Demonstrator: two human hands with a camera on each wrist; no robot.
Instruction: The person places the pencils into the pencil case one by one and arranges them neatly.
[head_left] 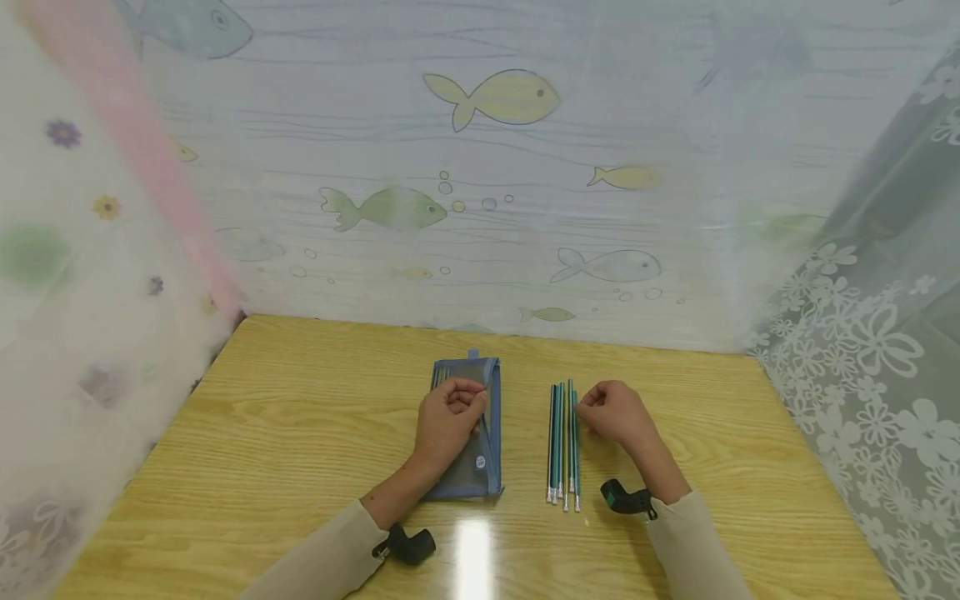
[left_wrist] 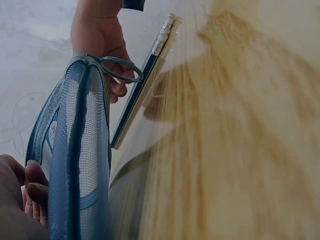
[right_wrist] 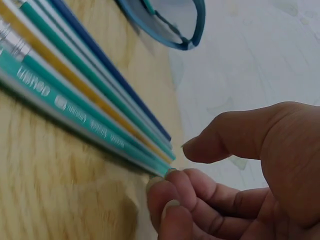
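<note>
A blue mesh zipper pouch (head_left: 491, 487) lies on the table with its zipper side toward the right. My left hand (head_left: 446, 425) lies over it, thumb and forefinger pinching its upper right edge. In the left wrist view the pouch (left_wrist: 75, 150) stands edge-on, with fingertips (left_wrist: 37, 185) against its side. Several pencils (head_left: 562, 442), mostly green and blue with one yellow, lie side by side right of the pouch, eraser ends toward me. At their far right end is my right hand (head_left: 615, 412). Its fingertips (right_wrist: 172, 190) touch a green pencil (right_wrist: 60, 102); the thumb stands apart.
The wooden table (head_left: 300, 400) runs back to a fish-patterned curtain (head_left: 487, 208). A pull ring (left_wrist: 122, 70) hangs from the pouch's zipper end. Black wrist cameras sit on both sleeves. Thin lines inside the pouch's far left part look like pencils, though the mesh blurs them.
</note>
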